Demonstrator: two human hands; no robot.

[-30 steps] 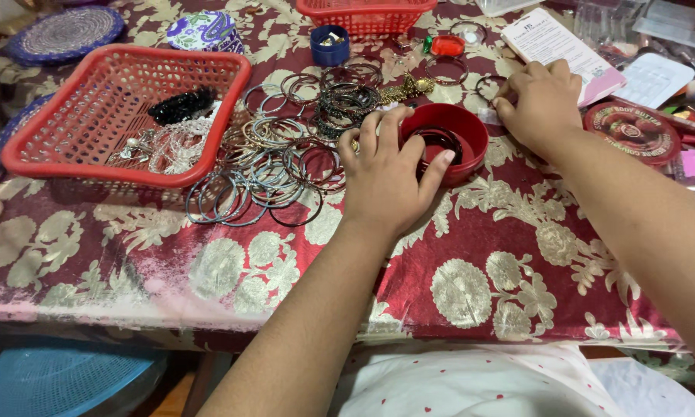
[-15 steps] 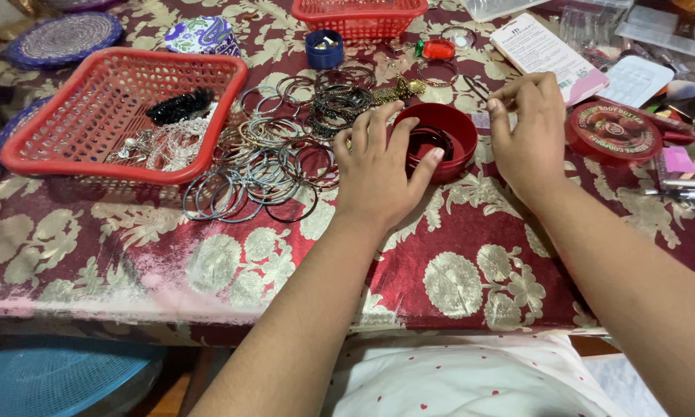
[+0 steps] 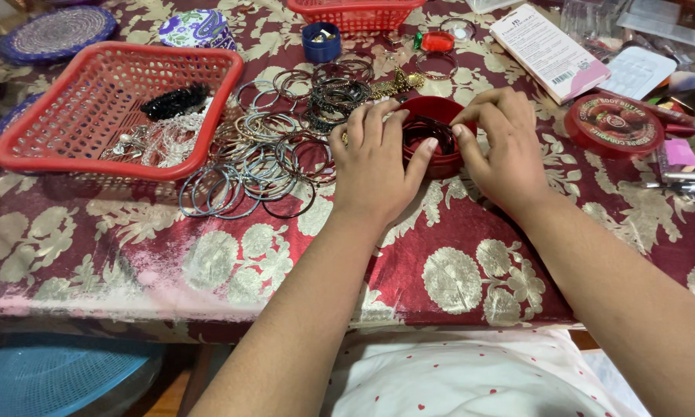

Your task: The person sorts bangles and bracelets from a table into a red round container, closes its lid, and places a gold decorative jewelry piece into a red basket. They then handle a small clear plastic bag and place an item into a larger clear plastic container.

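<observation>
Both hands work at a small round red bowl that stands on the counter, which is covered with a dark red cloth with pale gold flowers. The left hand rests against the near left side of the bowl, its fingers curled over the rim and the thumb pressed to the front wall, so it seems to steady the bowl. The right hand is at the right rim; its fingers are bent together and pinch a dark bangle that lies inside, though the exact grip is partly hidden. To my judgement the step in hand is the arranging of dark bangles in the bowl, and the next move asks for a careful pinch while the bowl is kept from sliding. Just left of the left hand lies a spread heap of metal bangles, and further left a red plastic basket with a black hair clip. Compared with half a second ago, the right hand has come down from the bowl's upper right onto the rim, and the left hand has stayed at the bowl.
</observation>
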